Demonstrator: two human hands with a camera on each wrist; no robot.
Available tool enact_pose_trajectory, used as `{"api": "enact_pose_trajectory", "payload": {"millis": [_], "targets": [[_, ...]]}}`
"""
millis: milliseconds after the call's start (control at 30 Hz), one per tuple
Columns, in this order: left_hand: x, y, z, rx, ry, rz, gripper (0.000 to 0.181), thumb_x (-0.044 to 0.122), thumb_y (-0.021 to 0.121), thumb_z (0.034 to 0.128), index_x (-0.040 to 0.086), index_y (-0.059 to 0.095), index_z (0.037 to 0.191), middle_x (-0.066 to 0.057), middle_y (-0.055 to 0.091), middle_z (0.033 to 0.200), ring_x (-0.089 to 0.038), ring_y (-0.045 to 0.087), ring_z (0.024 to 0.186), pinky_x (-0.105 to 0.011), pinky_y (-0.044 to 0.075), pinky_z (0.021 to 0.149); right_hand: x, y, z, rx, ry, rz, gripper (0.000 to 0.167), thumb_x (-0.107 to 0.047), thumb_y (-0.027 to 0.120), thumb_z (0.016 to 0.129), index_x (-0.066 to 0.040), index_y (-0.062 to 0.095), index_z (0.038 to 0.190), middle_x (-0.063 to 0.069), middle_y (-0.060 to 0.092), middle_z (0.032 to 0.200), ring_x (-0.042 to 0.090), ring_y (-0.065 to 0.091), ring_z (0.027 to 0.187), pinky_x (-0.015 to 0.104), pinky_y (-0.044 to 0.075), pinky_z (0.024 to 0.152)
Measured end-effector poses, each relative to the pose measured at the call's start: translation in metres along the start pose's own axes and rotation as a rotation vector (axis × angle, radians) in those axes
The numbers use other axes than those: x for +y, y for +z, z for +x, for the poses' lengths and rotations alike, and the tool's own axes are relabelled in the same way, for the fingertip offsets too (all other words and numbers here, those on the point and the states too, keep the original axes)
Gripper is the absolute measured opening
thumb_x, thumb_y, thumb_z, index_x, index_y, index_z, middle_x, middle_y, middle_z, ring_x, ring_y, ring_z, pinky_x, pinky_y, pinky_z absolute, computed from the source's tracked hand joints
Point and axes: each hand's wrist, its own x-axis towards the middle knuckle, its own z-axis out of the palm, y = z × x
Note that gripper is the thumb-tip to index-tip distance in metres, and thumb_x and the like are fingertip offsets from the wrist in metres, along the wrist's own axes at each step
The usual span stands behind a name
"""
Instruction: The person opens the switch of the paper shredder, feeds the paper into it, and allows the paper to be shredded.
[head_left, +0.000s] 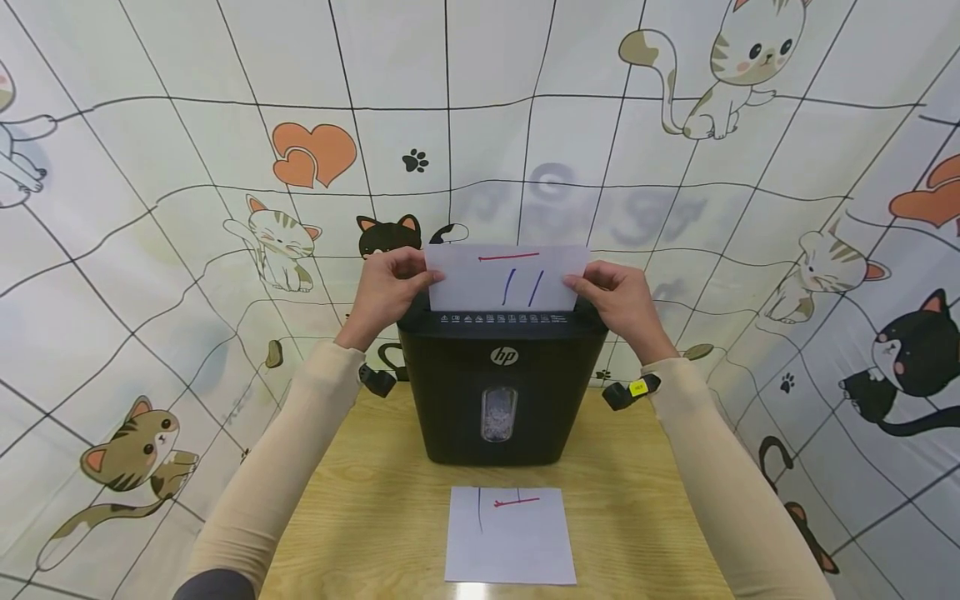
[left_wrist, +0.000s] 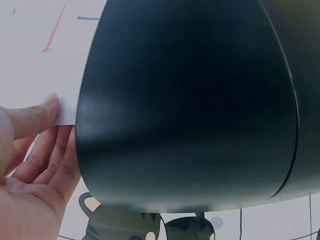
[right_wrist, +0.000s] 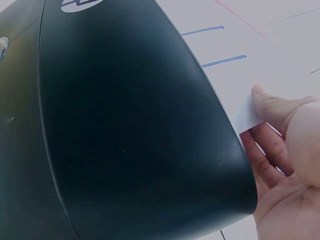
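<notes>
A black HP paper shredder (head_left: 457, 383) stands upright on the table, with paper shreds behind its small front window (head_left: 498, 414). Upright at its top is a white sheet of paper (head_left: 465, 287) with one red and two blue pen strokes. The sheet's lower edge is hidden behind the shredder's top front, so I cannot tell how deep it sits. My left hand (head_left: 392, 287) pinches the sheet's left edge between thumb and fingers. On the opposite edge, my right hand (head_left: 618, 300) pinches it likewise. Both wrist views show the thumbs on the paper's face, fingers behind.
A second white sheet (head_left: 510, 546) with red and dark strokes lies flat on the wood-grain table (head_left: 360, 500), in front of the shredder. Behind and at both sides hangs a white cloth (head_left: 495, 142) printed with cats and grid lines.
</notes>
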Motion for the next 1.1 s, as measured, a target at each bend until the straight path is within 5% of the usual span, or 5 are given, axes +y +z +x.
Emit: {"api": "enact_pose_trajectory", "payload": {"millis": [433,500,800,1100], "targets": [[-0.005,0.002,0.000,-0.047,-0.035,0.056,0.017,0.018,0.082,0.0888,0.009,0.076,0.103,-0.012,0.078,0.102,-0.023,0.070,0.094,-0.038,0.049,0.091,0.006,0.001,-0.003,-0.035,0.006,-0.086,0.038,-0.050,0.073,0.092,-0.014,0.077,0.102,0.008,0.074,0.100,0.019,0.061,0.091,0.032,0.047,0.083],[-0.006,0.002,0.000,-0.054,-0.022,0.074,0.017,0.018,0.082,0.0887,0.007,0.076,0.101,-0.013,0.078,0.100,-0.024,0.070,0.093,-0.038,0.044,0.103,0.008,0.001,-0.004,-0.033,-0.006,-0.104,0.037,-0.049,0.073,0.093,-0.014,0.077,0.102,0.008,0.074,0.100,0.020,0.062,0.091,0.032,0.048,0.083],[-0.014,0.003,-0.003,-0.114,-0.017,0.116,0.015,0.017,0.082,0.0881,0.007,0.073,0.095,-0.012,0.076,0.094,-0.019,0.065,0.081,-0.029,0.047,0.075,0.010,0.001,-0.006,-0.021,-0.034,-0.126,0.040,-0.052,0.070,0.093,-0.013,0.075,0.098,0.009,0.071,0.095,0.020,0.058,0.089,0.034,0.046,0.082],[-0.015,0.004,-0.005,-0.124,-0.003,0.091,0.022,0.020,0.083,0.0880,0.011,0.076,0.107,-0.009,0.077,0.102,-0.018,0.071,0.088,-0.034,0.053,0.085,0.009,-0.001,-0.007,-0.047,-0.042,-0.101,0.042,-0.052,0.073,0.092,-0.021,0.074,0.119,0.006,0.076,0.112,0.015,0.067,0.098,0.033,0.050,0.089]]}}
